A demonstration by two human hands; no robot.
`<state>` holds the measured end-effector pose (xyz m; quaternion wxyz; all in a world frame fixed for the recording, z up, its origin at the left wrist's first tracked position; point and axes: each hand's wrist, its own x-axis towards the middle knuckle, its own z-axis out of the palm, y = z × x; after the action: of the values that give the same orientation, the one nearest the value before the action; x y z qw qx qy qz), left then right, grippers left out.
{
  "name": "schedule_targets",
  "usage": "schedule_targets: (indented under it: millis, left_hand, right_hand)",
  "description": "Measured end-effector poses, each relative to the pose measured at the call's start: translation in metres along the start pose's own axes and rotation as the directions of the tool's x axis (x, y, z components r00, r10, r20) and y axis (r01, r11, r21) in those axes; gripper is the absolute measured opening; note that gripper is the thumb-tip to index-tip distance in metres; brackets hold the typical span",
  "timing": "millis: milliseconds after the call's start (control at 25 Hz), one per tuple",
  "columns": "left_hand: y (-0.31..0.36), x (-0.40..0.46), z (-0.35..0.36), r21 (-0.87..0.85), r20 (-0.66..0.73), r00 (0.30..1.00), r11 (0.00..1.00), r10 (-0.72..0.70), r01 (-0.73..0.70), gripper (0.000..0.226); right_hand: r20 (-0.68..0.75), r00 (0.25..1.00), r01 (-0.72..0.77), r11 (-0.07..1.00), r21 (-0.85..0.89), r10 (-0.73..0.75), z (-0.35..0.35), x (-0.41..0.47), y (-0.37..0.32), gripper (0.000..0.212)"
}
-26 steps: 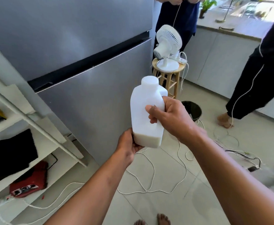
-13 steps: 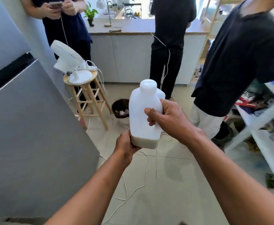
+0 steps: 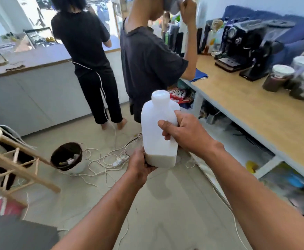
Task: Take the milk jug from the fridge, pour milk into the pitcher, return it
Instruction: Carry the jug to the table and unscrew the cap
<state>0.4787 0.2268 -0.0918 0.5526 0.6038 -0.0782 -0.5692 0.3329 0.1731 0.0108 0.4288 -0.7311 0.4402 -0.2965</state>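
Note:
I hold a white plastic milk jug [image 3: 156,127] upright in front of me, cap on, with a shallow layer of milk at its bottom. My right hand [image 3: 187,132] grips its handle side. My left hand [image 3: 138,164] cups its base from below. No pitcher shows in this view. Only a dark corner of the fridge [image 3: 12,233] is in sight at the lower left.
A wooden counter [image 3: 255,105] runs along the right with a black coffee machine [image 3: 246,44] and jars [image 3: 277,77]. Two people [image 3: 147,56] stand ahead. On the floor lie white cables [image 3: 100,159] and a dark bin [image 3: 66,156]; a wooden stool [image 3: 12,163] stands left.
My view has swung right, away from the fridge toward the wooden counter. Both hands keep the same hold on the jug.

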Motion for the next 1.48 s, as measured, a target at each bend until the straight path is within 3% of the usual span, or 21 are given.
schedule_targets:
  millis: [280,680,1080,1480]
  left_hand:
    - [-0.035,0.019,0.141,0.176,0.192,0.978,0.983,-0.084,0.050,0.030]
    - [-0.107,0.007,0.321,0.360,0.391,0.893,0.930,-0.224,0.076,0.032]
    - [-0.180,-0.004,0.434,0.603,0.475,0.761,0.793,-0.443,0.085,0.034]
    - [-0.216,0.016,0.528,0.767,0.485,0.622,0.641,-0.615,0.035,0.035]
  right_hand:
    - [-0.222,0.967,-0.147,0.985,-0.087,0.124,-0.127,-0.010,0.066,0.032]
    - [-0.490,0.841,-0.302,0.951,-0.071,0.231,-0.277,-0.073,0.140,0.032]
    - [-0.717,0.588,-0.424,0.898,0.122,0.375,-0.354,-0.145,0.195,0.025]
    - [-0.789,0.348,-0.453,0.828,0.330,0.506,-0.406,-0.149,0.247,0.028]
